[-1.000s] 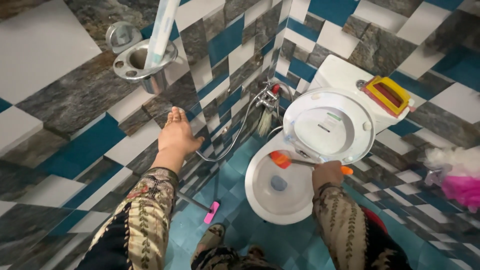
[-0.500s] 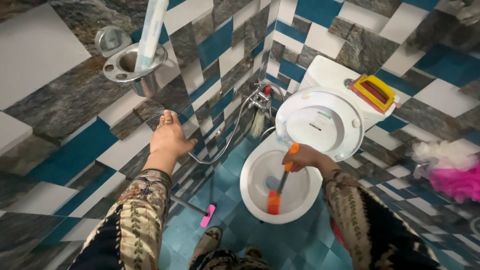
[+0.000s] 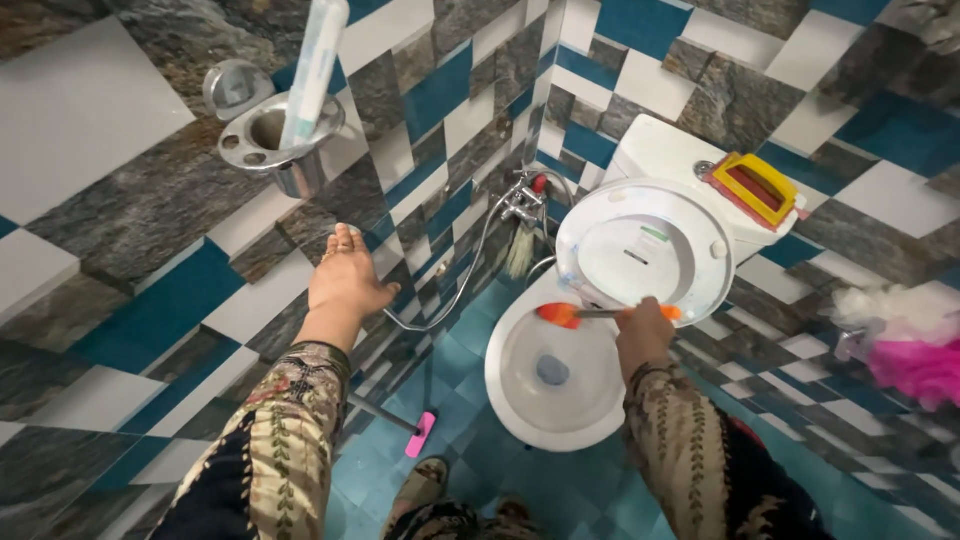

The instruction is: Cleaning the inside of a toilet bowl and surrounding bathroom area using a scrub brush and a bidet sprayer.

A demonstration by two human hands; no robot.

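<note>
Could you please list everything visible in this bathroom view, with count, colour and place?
toilet bowl: 1, white, centre floor
lid: 1, white, raised against the tank
tank: 1, white, behind the lid
brush: 1, orange head and handle, at the bowl's back rim
tray: 1, yellow and red, on the tank
cup holder: 1, chrome, on the left wall
tube: 1, white, standing in the cup holder
tap: 1, chrome with red knob, in the corner
hose: 1, silver, hanging from the tap
wiper: 1, pink head, on the floor
scrubber: 1, pink, right edge
left hand: 1, flat on the wall
right hand: 1, gripping the brush
foot: 1, in a sandal, bottom centre
</note>
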